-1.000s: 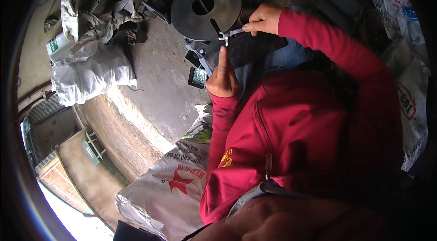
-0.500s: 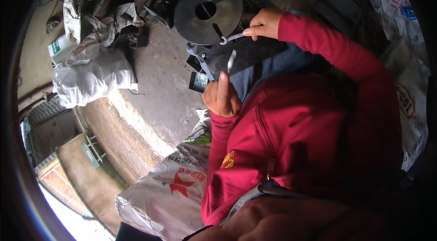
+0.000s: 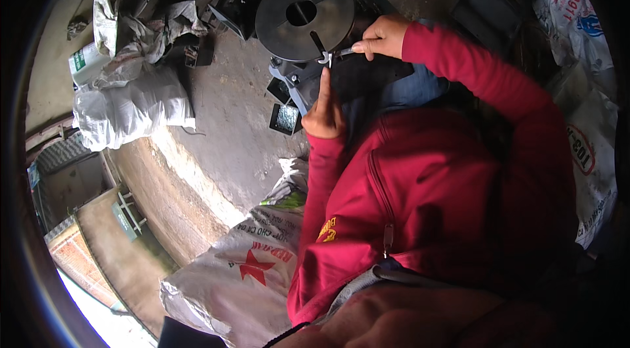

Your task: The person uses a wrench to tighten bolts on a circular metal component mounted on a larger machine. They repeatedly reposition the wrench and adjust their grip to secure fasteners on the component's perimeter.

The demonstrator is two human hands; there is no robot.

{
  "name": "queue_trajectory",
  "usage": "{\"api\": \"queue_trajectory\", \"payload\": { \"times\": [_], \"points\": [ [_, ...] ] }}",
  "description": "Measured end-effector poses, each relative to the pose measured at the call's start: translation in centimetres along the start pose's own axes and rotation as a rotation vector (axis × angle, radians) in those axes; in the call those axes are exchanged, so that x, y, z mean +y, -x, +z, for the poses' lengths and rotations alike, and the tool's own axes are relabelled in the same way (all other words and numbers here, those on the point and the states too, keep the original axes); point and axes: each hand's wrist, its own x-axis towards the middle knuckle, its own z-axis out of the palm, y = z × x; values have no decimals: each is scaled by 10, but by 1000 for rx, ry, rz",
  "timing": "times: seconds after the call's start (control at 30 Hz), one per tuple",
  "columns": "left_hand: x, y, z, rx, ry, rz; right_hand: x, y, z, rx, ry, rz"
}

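Note:
My right hand (image 3: 384, 37) grips a silver open-end wrench (image 3: 343, 52) by its shaft, fingers closed. The wrench's jaw sits near the lower rim of a round dark metal disc (image 3: 272, 33), close to a narrow slot. My left hand (image 3: 323, 108) is below, its index finger stretched up along a slim shiny metal piece (image 3: 330, 61). That piece meets or overlaps the wrench head; its exact kind is too small to make out. The remaining left fingers are curled. Under the disc lies a dark metal base (image 3: 367, 75).
Two small black trays (image 3: 286, 119) stand left of the base, one with shiny bits. White sacks (image 3: 131, 108) and dark metal parts (image 3: 223, 6) lie at far left. A large printed sack (image 3: 223, 282) is at my near left; more sacks (image 3: 594, 171) are on the right.
My left hand has moved up with its slim metal piece, from below the wrench to its head. The right hand has stayed almost in place, holding the wrench.

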Motion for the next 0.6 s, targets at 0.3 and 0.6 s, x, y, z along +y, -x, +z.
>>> {"api": "queue_trajectory", "payload": {
  "times": [0.3,0.6],
  "points": [
    [9,0,-11,-46,18,-27,-5,2,-5,-42,6,29],
    [12,2,-28,280,131,335,6,-1,-2,-10,-51,15]
  ]
}}
